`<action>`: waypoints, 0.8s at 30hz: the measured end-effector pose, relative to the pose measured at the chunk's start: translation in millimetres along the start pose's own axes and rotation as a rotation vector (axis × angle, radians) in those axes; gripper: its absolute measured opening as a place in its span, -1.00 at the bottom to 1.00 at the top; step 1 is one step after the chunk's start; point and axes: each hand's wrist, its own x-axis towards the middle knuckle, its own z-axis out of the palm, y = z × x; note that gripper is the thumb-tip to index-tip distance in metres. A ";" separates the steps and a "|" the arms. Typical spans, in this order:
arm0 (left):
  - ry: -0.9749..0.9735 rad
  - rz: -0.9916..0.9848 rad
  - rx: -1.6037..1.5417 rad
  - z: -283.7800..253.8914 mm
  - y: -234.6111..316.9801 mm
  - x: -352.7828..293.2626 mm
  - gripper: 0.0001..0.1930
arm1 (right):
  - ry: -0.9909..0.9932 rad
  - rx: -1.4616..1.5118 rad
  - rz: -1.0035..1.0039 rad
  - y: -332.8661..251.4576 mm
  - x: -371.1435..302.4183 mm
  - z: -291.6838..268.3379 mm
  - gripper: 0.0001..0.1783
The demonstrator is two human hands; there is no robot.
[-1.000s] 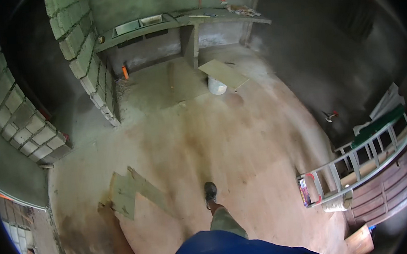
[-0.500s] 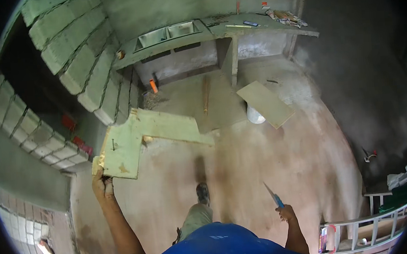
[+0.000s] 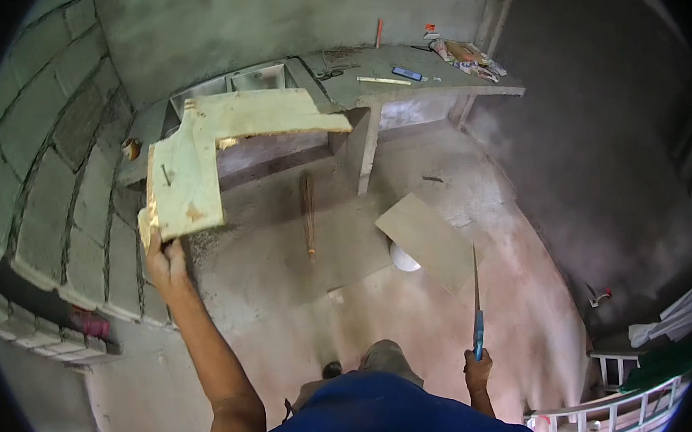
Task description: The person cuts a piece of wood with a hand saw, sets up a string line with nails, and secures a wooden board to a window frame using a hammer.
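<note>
Left hand: closed on the low corner of the bent board.
Right hand: wrapped around the saw.
Gray surface: the board now hides part of its sink.
Bent board: up in the air; half a second ago it showed lower, over the floor.
Saw: it leaned left before; now it points away from the person.
What it means: both hands are full.

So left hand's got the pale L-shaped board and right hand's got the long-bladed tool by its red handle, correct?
Not quite: the handle is blue, not red, as the head view shows. The rest stands: the left hand holds the pale L-shaped board, and the right hand holds the long-bladed tool.
</note>
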 end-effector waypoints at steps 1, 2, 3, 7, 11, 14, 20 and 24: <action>-0.032 -0.032 -0.065 24.1 -27.0 31.2 -0.58 | 0.009 0.004 0.004 -14.2 19.7 16.2 -0.74; -0.004 -0.050 -0.081 39.6 -53.0 54.5 -0.58 | 0.020 0.023 0.015 -29.4 36.2 26.7 -0.75; 0.018 -0.050 -0.103 62.0 -73.5 82.1 -0.57 | 0.022 0.053 0.013 -50.6 60.4 46.1 -0.75; -0.019 -0.067 -0.068 144.6 -177.4 192.8 -0.57 | 0.034 0.127 -0.143 -108.4 174.5 122.4 -0.74; -0.002 -0.021 -0.151 207.5 -282.1 301.1 -0.61 | 0.016 -0.041 -0.518 -142.4 305.4 186.0 -0.63; 0.014 -0.049 -0.129 240.2 -346.5 370.4 -0.66 | -0.056 0.124 -0.440 -234.2 367.0 235.9 -0.66; 0.023 -0.222 -0.191 259.5 -473.4 470.7 -0.67 | 0.021 -0.324 -0.712 -387.0 477.1 349.3 -0.62; 0.043 -0.317 -0.228 283.8 -567.3 512.6 -0.67 | 0.070 -0.523 -0.693 -453.2 535.7 431.8 -0.55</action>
